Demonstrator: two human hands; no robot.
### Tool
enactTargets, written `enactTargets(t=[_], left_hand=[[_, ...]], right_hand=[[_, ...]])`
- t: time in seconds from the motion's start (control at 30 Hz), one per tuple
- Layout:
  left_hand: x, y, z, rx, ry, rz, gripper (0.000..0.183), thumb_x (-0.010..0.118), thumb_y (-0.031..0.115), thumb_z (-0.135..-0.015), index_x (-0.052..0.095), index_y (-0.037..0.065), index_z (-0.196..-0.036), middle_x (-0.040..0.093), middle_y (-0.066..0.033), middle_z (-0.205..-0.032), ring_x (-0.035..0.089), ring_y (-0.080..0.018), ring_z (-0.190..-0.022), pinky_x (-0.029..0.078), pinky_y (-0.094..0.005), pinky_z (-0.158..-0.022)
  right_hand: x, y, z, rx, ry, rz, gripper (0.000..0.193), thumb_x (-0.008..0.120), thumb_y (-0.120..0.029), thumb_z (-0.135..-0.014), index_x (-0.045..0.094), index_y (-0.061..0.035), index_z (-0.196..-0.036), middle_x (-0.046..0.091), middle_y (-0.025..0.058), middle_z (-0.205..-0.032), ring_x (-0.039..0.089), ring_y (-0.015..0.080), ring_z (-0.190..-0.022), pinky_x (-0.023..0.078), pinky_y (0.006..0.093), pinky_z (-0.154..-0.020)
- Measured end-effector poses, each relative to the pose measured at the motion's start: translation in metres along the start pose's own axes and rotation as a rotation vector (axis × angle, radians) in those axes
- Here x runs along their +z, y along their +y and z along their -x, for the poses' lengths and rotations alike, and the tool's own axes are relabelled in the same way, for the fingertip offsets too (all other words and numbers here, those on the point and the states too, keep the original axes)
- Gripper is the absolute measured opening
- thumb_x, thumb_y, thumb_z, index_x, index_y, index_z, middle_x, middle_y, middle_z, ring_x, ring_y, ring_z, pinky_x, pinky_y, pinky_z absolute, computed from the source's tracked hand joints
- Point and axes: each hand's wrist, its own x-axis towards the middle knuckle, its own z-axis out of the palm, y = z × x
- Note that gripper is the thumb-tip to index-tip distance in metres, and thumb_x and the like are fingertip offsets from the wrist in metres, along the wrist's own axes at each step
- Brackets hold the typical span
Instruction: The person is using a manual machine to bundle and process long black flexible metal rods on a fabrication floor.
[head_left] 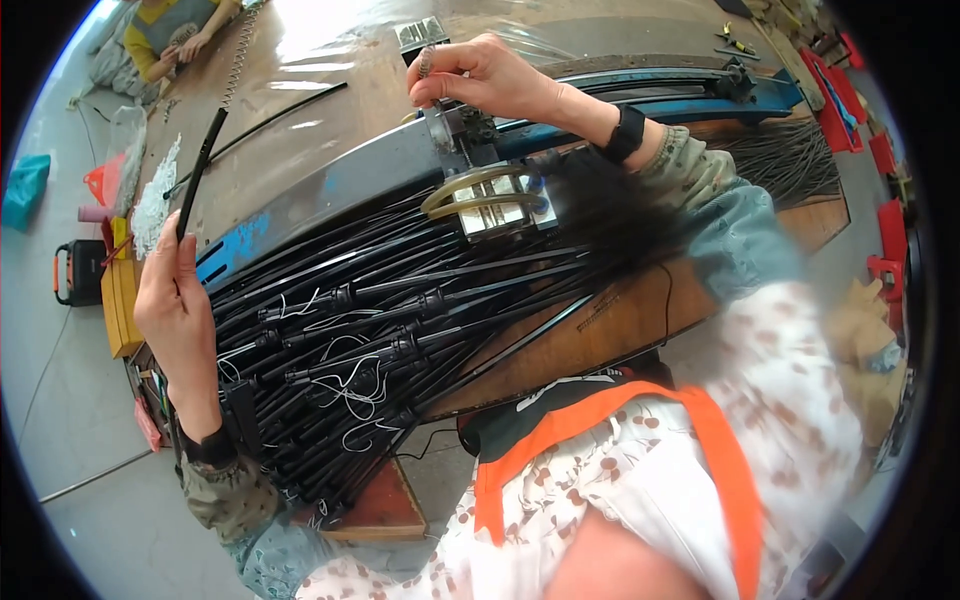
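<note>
Evidently minding two parts at once, a worker sets both hands well apart across the upper half of the frame. At left, the left hand [178, 300] pinches a black tube [203, 160] near its lower end, thumb against fingers. The tube tilts up and right, and a thin spring [236, 65] runs from its top toward the frame's upper edge; the low hold seems meant to leave that end free. At upper centre, the right hand [490, 82] presses its grip around a small coil [425, 63], a fingertip hold likely suited to so slight a piece. Beneath it in the frame sits a metal fixture [490, 205], beside a long rail [360, 180]. Black rods [325, 258] lie heaped on the surface [320, 135] from centre to lower left, perhaps to stay within easy reach. At upper left, another person's hands [190, 45] meet around something too small to identify.
</note>
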Motion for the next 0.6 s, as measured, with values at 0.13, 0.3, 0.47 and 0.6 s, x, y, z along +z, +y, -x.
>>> enactTargets(t=[0.13, 0.3, 0.47, 0.6], left_hand=[[0.017, 0.001, 0.001, -0.081, -0.010, 0.022, 0.027, 0.059, 0.003, -0.098, 0.065, 0.000, -0.125, 0.070, -0.0135, -0.103, 0.064, -0.0130, -0.087, 0.051, -0.0262, -0.080], [0.032, 0.007, -0.004, -0.085, -0.019, 0.050, 0.027, 0.059, 0.004, -0.098, 0.065, -0.001, -0.124, 0.071, -0.0139, -0.103, 0.064, -0.0127, -0.087, 0.051, -0.0262, -0.080], [0.023, 0.005, -0.005, -0.092, -0.013, 0.061, 0.026, 0.059, 0.003, -0.098, 0.065, -0.002, -0.123, 0.071, -0.0149, -0.104, 0.065, -0.0128, -0.088, 0.052, -0.0265, -0.080], [0.022, 0.008, -0.003, -0.107, -0.027, 0.047, 0.026, 0.058, 0.004, -0.099, 0.064, -0.003, -0.123, 0.071, -0.0158, -0.106, 0.066, -0.0131, -0.089, 0.052, -0.0268, -0.079]], right_hand=[[0.004, 0.008, -0.012, -0.043, -0.031, -0.006, 0.019, 0.067, -0.019, -0.095, 0.070, -0.0009, -0.099, 0.071, 0.0040, -0.084, 0.067, 0.0110, -0.078, 0.054, 0.0255, -0.073], [0.007, 0.021, -0.009, -0.123, -0.183, 0.200, 0.016, 0.066, -0.017, -0.095, 0.069, -0.0014, -0.097, 0.070, 0.0072, -0.081, 0.066, 0.0146, -0.073, 0.052, 0.0271, -0.069], [-0.002, -0.002, -0.014, -0.108, -0.033, -0.011, 0.016, 0.064, -0.017, -0.097, 0.066, -0.0009, -0.098, 0.068, 0.0062, -0.077, 0.064, 0.0129, -0.071, 0.052, 0.0264, -0.069], [0.014, -0.006, -0.022, -0.003, -0.214, -0.046, 0.018, 0.063, -0.019, -0.097, 0.064, -0.0011, -0.096, 0.067, 0.0099, -0.078, 0.066, 0.0166, -0.072, 0.052, 0.0312, -0.069]])
